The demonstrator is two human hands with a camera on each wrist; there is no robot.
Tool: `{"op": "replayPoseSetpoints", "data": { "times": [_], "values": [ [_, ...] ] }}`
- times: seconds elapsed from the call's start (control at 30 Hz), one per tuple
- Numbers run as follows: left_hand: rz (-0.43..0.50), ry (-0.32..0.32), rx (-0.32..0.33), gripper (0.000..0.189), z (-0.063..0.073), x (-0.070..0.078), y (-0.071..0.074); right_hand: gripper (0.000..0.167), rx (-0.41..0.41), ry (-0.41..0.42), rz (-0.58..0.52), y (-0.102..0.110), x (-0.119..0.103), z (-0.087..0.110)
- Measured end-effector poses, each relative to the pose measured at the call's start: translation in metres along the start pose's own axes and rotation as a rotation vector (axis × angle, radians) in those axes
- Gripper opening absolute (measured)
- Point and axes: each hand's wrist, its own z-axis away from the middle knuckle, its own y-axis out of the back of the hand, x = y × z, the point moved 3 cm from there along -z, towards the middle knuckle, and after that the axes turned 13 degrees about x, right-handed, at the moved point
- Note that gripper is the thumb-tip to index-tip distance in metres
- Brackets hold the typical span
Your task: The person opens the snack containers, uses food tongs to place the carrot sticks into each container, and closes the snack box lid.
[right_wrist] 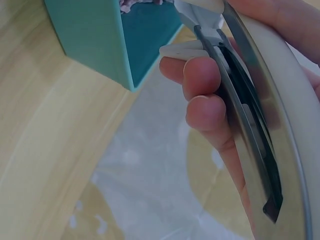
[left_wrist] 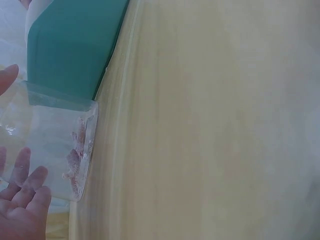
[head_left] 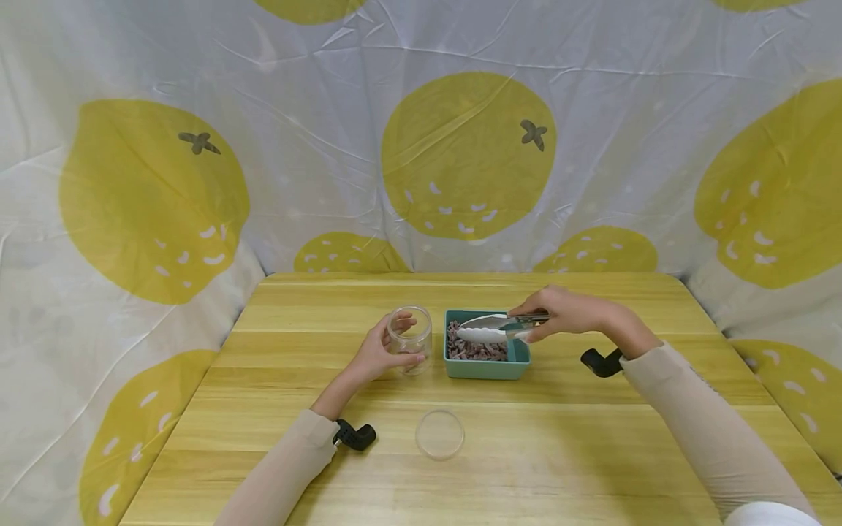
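My left hand (head_left: 375, 356) holds a clear jar (head_left: 416, 349), thumb at the near side and fingers round the far side. A few reddish-brown pieces (left_wrist: 75, 162) lie at the jar's bottom in the left wrist view. My right hand (head_left: 567, 310) grips metal tongs with white tips (head_left: 482, 334), seen close up in the right wrist view. The tips reach over small purplish-brown strips (head_left: 475, 352) in a green rectangular container (head_left: 488, 371) just right of the jar. The strips fill its left part; bare green floor shows at the right end.
A round clear lid (head_left: 440, 435) lies flat on the wooden table (head_left: 539, 453), in front of the jar and the container. Behind the table hangs a pale cloth (head_left: 316, 146) with yellow fruit prints. Black wrist devices (head_left: 356, 436) are worn on both arms.
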Motion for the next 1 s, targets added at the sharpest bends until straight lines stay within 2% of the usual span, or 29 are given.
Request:
{"op": "replayPoseSetpoints", "data": {
  "times": [1.0],
  "values": [
    [-0.004, -0.002, 0.005, 0.080, 0.000, -0.001, -0.001, 0.051, 0.047, 0.011, -0.015, 0.016, -0.006, 0.004]
  ]
}}
